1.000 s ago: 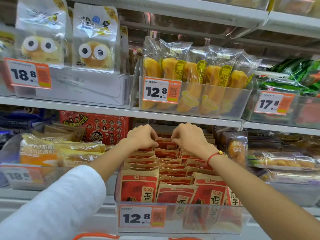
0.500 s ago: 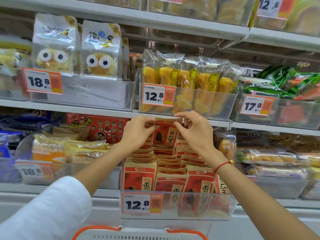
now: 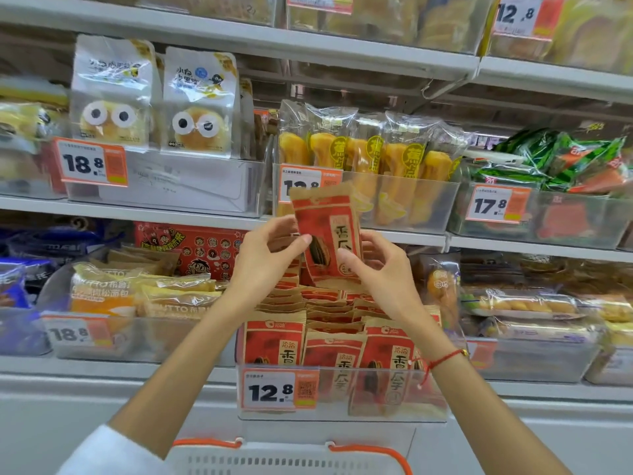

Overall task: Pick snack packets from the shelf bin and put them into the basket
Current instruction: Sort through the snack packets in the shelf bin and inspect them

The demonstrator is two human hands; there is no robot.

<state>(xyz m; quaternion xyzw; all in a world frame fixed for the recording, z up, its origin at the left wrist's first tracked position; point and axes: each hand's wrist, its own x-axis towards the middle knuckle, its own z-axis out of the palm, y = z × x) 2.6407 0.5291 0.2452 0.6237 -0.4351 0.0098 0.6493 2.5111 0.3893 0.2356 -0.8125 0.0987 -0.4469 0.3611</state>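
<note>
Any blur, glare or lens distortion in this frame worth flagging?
Head view: the shelf edges bow from wide-angle distortion; the side bins look soft and smeared; the held packet and the 12.8 price tag read clearly; even store lighting, mild sheen on wrappers, no hard shadows.

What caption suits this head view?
Both hands lift a red snack packet from the shelf bin, basket below.

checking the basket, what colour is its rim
Orange rim on a white basket, seen in the head view, bottom edge.
</note>
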